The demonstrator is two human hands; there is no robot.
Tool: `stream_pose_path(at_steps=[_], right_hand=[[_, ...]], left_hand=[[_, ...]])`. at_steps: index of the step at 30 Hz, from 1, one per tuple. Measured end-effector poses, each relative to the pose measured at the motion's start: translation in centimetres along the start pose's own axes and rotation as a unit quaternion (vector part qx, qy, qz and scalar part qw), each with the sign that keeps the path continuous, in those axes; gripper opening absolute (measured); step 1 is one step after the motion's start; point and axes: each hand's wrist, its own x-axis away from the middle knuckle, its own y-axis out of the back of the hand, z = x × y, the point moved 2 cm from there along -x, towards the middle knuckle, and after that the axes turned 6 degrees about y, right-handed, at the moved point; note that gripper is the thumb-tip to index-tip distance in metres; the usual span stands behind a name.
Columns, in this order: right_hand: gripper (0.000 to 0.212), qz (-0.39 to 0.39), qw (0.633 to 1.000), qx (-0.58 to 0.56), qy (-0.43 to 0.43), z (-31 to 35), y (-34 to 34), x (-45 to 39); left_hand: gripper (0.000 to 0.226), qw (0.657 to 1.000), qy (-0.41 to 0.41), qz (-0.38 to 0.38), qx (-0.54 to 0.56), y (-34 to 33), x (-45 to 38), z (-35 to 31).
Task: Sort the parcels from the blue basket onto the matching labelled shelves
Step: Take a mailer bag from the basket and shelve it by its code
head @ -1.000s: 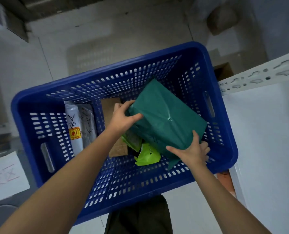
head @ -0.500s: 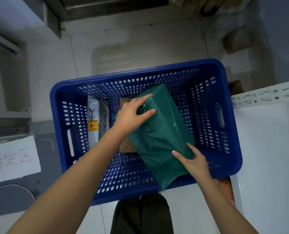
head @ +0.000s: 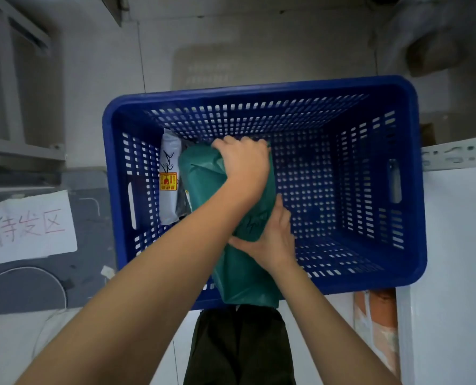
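Observation:
The blue basket (head: 414, 190) sits on the floor below me. A large green parcel (head: 242, 279) stands tilted against its near wall, its lower end hanging over the near rim. My left hand (head: 245, 165) grips the parcel's top end with curled fingers. My right hand (head: 273, 240) holds its lower right side, thumb across the front. A white parcel with a yellow-and-red sticker (head: 169, 179) leans on the basket's left wall, beside the green one. Whatever lies under the green parcel is hidden.
A white paper sign with red handwriting (head: 28, 226) lies on a grey surface to the left. A white shelf (head: 459, 245) with a slotted metal upright (head: 456, 155) stands to the right. My dark trousers (head: 239, 348) are below the basket.
The green parcel has swung left and more upright, toward the basket's near-left side. My left hand moved onto its top end. The brown and light green parcels are now out of sight.

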Motion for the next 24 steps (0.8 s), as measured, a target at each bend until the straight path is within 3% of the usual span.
stream_pose_path(at_steps=[2,8,13,15,17,19,21,22,24], right_hand=[[0.142,0.007,0.999,0.049,0.006,1.8,-0.4,0.2],[0.140,0.054,0.997,0.047,-0.002,2.8,-1.9,-0.2],[0.139,0.030,0.998,0.046,0.008,2.9,-2.1,-0.9],[0.139,0.010,1.000,0.021,-0.001,2.3,-2.2,-1.1],[0.140,-0.001,1.000,-0.015,-0.010,1.5,-2.2,-1.4],[0.139,0.006,0.999,-0.044,-0.014,0.5,-1.9,-1.9],[0.137,0.028,0.997,-0.075,-0.015,-0.5,-1.4,-2.7],[0.136,0.039,0.994,-0.101,-0.015,-1.0,-1.1,-3.0],[0.136,0.060,0.988,-0.144,-0.011,-1.8,-0.6,-3.6]], left_hand=[[0.032,0.999,0.007,-0.001,-0.040,0.1,-0.2,-0.6],[0.029,0.994,-0.014,-0.011,-0.105,0.9,-0.2,-0.3],[0.028,0.995,-0.016,0.010,-0.103,0.6,-0.8,-0.2],[0.034,0.998,-0.039,0.018,-0.035,0.5,-1.4,-0.3],[0.040,0.993,-0.058,0.004,0.106,0.7,-1.9,0.5],[0.039,0.969,-0.059,-0.095,0.222,1.3,-2.5,3.2],[0.037,0.934,-0.009,-0.186,0.304,-0.2,-3.0,7.6],[0.037,0.913,0.045,-0.178,0.364,-1.9,-2.9,10.0],[0.040,0.849,0.184,-0.062,0.492,-6.8,-2.0,13.9]])
